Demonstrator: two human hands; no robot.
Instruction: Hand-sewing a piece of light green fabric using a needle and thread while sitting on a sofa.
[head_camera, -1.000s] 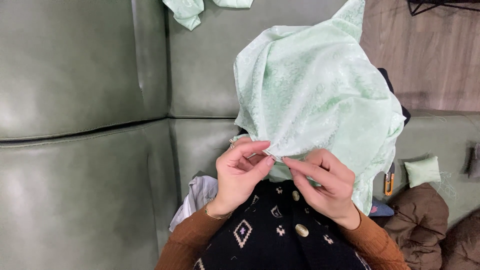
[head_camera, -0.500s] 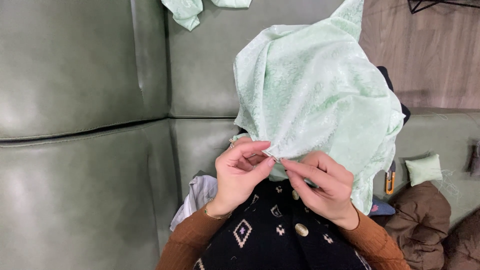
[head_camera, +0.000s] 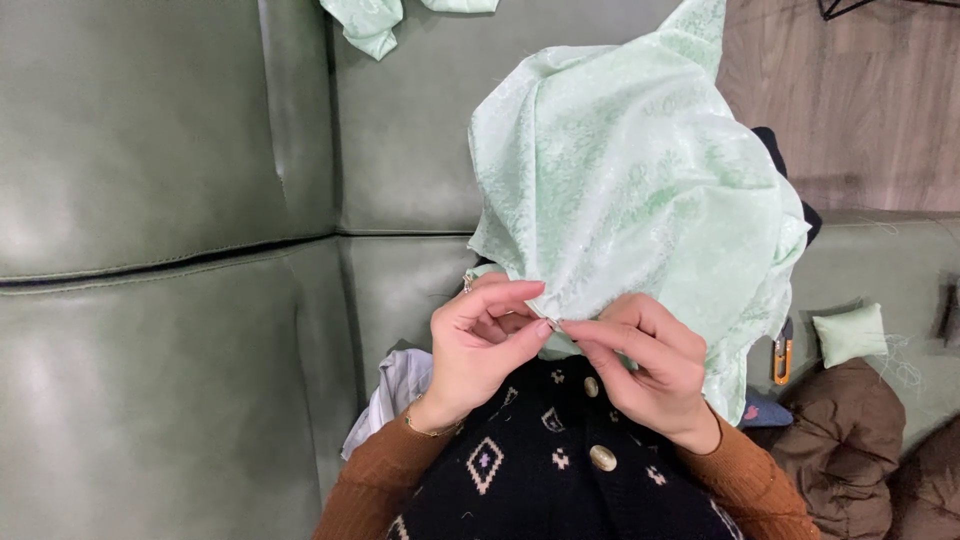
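Near the middle of the scene, just above the lap, a pale green patterned cloth (head_camera: 640, 200) is being held up by both hands, so that it is rising in a peaked bundle toward the far side and hanging down to the right. Its lower edge is being pinched by the left hand (head_camera: 480, 345), thumb and forefinger pressed together on the hem, with the other fingers curled loosely. The same edge is being gripped by the right hand (head_camera: 650, 365), whose fingertips are meeting those of the left hand; whether a needle is being held between them cannot be told. Below the hands, a black knitted cardigan (head_camera: 550, 470) with pale diamond marks and round buttons is being worn over rust-brown sleeves. A green leather sofa (head_camera: 150, 250) is filling the left and far parts. At the far edge, another piece of pale green cloth (head_camera: 375, 20) is lying on the sofa. To the right, a small green cushion (head_camera: 850, 333) and orange-handled snips (head_camera: 782, 355) are lying near a brown padded garment (head_camera: 840, 440).
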